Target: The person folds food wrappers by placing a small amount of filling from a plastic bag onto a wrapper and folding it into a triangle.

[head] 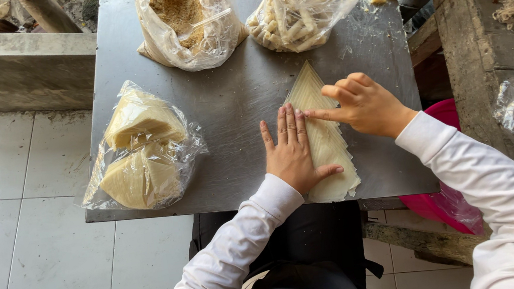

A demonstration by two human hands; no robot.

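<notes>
Both hands meet on the pale, thin triangular pastry sheet stack [324, 137], its long axis pointing away: left hand [293, 153] flat, fingers spread, right hand [365, 105] curled, forefinger touching it.

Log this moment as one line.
left hand flat on wrapper stack | right hand fingertip on top sheet | metal table

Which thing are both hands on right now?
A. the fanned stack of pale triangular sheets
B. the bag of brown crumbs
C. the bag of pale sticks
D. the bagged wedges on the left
A: the left hand lies flat on the stack of pale triangular sheets, and the right hand points its index finger onto the same stack; the bags sit apart on the metal table, untouched.
</notes>
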